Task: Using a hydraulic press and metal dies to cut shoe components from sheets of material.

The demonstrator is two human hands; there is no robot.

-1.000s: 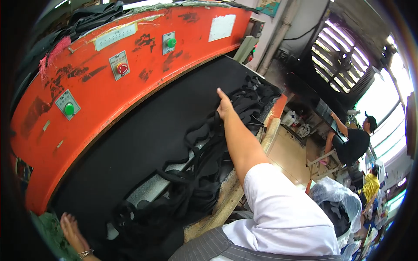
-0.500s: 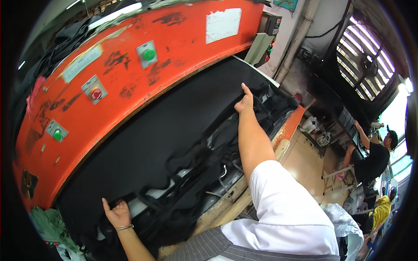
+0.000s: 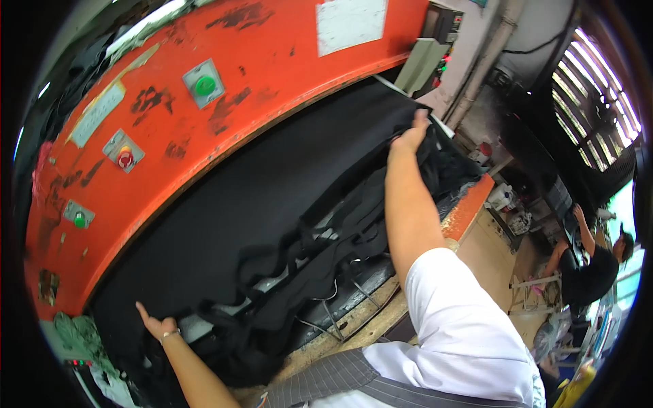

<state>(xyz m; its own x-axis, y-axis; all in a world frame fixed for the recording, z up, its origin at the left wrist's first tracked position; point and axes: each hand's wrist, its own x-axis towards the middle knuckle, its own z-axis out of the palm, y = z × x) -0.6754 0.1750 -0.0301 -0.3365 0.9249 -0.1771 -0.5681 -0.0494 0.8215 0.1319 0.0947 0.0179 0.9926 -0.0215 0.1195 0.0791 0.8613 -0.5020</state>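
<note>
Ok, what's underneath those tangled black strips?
A pale grey surface shows through gaps between the black strips; the rest of what lies beneath is covered.

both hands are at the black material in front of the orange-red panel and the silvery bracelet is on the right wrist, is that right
Not quite: the head view shows the silvery bracelet on the wrist of the left hand, not the right hand. Both hands are indeed at the black material in front of the orange-red panel.
</note>
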